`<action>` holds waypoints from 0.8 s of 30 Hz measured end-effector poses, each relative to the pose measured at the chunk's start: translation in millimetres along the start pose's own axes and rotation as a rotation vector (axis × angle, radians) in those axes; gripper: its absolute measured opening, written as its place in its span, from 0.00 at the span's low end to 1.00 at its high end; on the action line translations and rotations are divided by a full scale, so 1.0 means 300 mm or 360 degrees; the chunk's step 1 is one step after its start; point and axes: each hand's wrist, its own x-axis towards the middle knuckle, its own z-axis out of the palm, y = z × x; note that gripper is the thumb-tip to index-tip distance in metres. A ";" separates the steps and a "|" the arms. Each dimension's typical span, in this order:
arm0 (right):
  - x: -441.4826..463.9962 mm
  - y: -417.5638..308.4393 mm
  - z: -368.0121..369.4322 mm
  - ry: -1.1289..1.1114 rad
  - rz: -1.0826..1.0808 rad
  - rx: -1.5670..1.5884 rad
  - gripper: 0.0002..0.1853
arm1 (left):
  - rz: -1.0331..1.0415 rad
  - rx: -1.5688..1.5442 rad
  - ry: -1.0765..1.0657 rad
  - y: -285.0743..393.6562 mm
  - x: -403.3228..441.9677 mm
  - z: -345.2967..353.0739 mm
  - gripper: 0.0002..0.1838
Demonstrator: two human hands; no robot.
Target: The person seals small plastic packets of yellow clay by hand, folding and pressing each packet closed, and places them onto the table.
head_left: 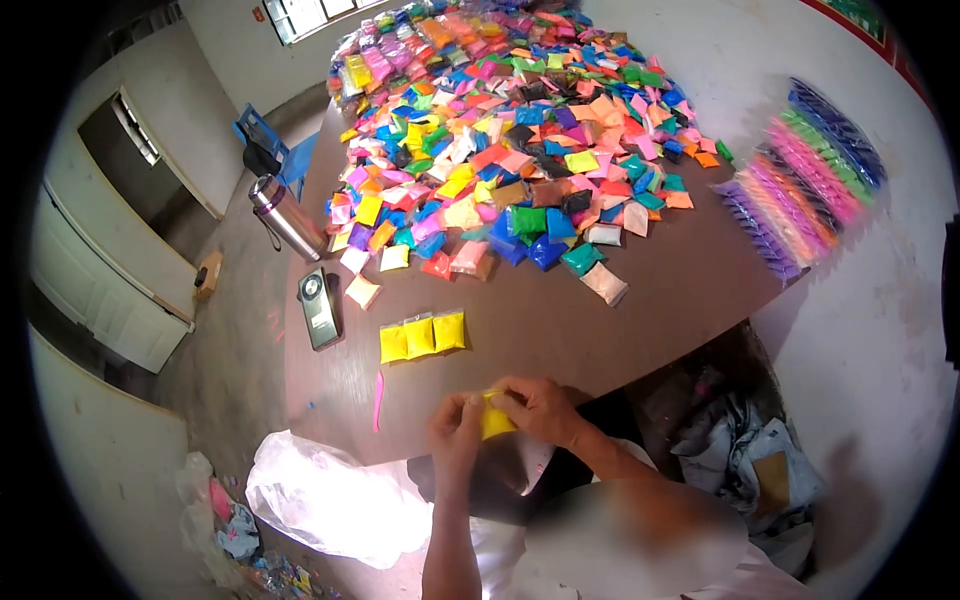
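From here I see each grip, left hand (455, 422) and right hand (540, 408), pinching a yellow packet (497, 424) by the tabletop's (570, 350) near edge, probably keeping it taut; three joined yellow packets (422, 337) lie beyond, seemingly for easy reach.

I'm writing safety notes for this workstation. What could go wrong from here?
The yellow packet pinched between the left hand and right hand could slip and drop, since it is right by the near edge of the table.
The flask stands close to the table's left edge, so a bump might topple it off.
Loose packets are heaped high and might slide.
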 end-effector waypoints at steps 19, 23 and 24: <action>-0.005 -0.021 0.020 0.0285 -0.0017 0.0143 0.11 | 0.0236 0.0422 -0.0056 -0.043 0.008 0.008 0.12; 0.003 -0.013 0.016 0.0195 -0.0076 -0.0024 0.12 | 0.0188 0.0356 0.0001 -0.045 0.001 -0.005 0.12; 0.003 -0.016 0.014 0.0173 -0.0081 -0.0059 0.13 | 0.0191 0.0364 -0.0001 -0.052 0.002 -0.008 0.12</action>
